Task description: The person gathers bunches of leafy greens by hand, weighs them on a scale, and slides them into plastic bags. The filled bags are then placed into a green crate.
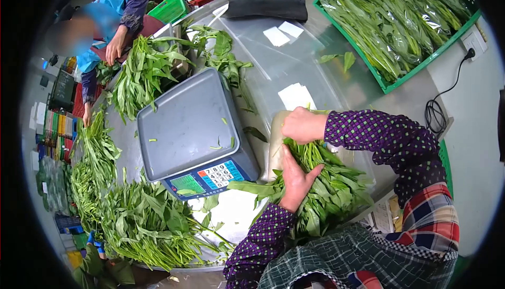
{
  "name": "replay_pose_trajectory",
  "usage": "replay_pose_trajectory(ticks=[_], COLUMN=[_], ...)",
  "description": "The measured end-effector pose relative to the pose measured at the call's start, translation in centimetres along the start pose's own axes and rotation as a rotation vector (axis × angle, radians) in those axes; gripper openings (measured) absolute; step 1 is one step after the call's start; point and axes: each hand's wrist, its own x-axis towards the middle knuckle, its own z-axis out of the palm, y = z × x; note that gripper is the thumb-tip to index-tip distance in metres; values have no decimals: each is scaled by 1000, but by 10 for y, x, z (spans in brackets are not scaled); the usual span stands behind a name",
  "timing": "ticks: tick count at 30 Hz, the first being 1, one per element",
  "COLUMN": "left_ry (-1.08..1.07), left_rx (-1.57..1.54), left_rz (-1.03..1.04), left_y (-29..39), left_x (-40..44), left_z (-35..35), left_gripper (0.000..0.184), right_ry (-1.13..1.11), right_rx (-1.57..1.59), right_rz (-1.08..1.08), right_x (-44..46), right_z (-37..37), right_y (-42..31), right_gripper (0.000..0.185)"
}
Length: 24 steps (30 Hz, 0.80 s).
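A bunch of leafy greens (336,189) lies at the table's near edge, stems pointing up and away. My left hand (297,178) grips its left side, thumb spread over the leaves. Just above the stems, my right hand (305,125) is closed in a fist; what its fingers hold is hidden. Beside both hands is a pale, rounded surface (276,142). A grey scale (189,126) stands to the left, with bits of leaf on its tray and one leaf on its display.
Loose greens (152,220) pile up left of the scale. A co-worker (110,21) reaches into greens at upper left. White cards (297,97), a black sheet (268,3) and a green crate (379,81) of bagged greens lie beyond. A black cable (434,110) hangs at right.
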Motion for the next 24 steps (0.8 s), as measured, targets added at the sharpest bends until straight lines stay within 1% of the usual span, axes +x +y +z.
replay_pose_trajectory(ticks=[1, 3, 5, 6, 8, 10, 11, 12, 13, 14, 15, 16, 17, 18, 19, 20, 21, 22, 23, 24], left_ry=[12, 4, 0, -10, -26, 24, 33, -79, -194, -238, -144, -50, -28, -20, -20, -16, -45, -31, -39, -55], left_rx=[1, 24, 17, 2, -11, -7, -6, 6, 22, -103, -21, 59, 42, 39, 54, 68, 28, 21, 57, 95], left_rz=[8, 84, 75, 72, 48, 53, 47, 17, -8, 39, 83, 121, 116, 105, 84, 68, 50, 47, 40, 33], left_y=[-1, -5, -2, -2, -1, 3, -1, -7, -7, -6, -5, -4, -3, -2, -1, 0, 7, 8, 9, 10], left_x=[2, -1, -1, 1, 1, 3, 2, 0, 3, 4, 5, 4, 3, 2, 0, 2, 6, 7, 6, 5], left_z=[1, 2, 1, 0, -1, -1, 0, 3, 0, -3, -4, -4, -4, -4, -5, -5, -12, -12, -12, -12], left_gripper=[118, 117, 114, 110, 112, 102, 102, 97, 91, 78, 80, 82, 90, 90, 94, 99, 106, 106, 107, 108], right_ry=[41, 222, 587, 598, 1160, 1054, 931, 809, 648, 492, 575, 581, 496, 405, 556, 551, 726, 899, 893, 741], right_rx=[33, 16, 120, 125, 40, 409, 365, 320, 182, 47, 73, 84, 72, 56, 70, 63, 93, 125, 122, 101], right_rz=[6, 166, 357, 347, 146, -123, -196, -261, -256, -246, -243, -247, -264, -281, -322, -327, -183, -37, -46, -68], right_x=[1, 28, 58, 63, 71, 83, 87, 90, 96, 105, 111, 116, 122, 123, 123, 127, 128, 128, 128, 126], right_z=[-13, -13, -19, -31, -69, -74, -70, -67, -62, -55, -52, -49, -46, -47, -47, -52, -67, -76, -79, -79], right_y=[2, 30, 60, 55, 38, -3, -26, -47, -61, -69, -71, -71, -67, -62, -56, -46, -36, -31, -30, -29], right_gripper=[6, 12, 23, 23, 30, 32, 27, 23, 20, 18, 13, 13, 12, 11, 9, 9, 7, 6, 6, 5])
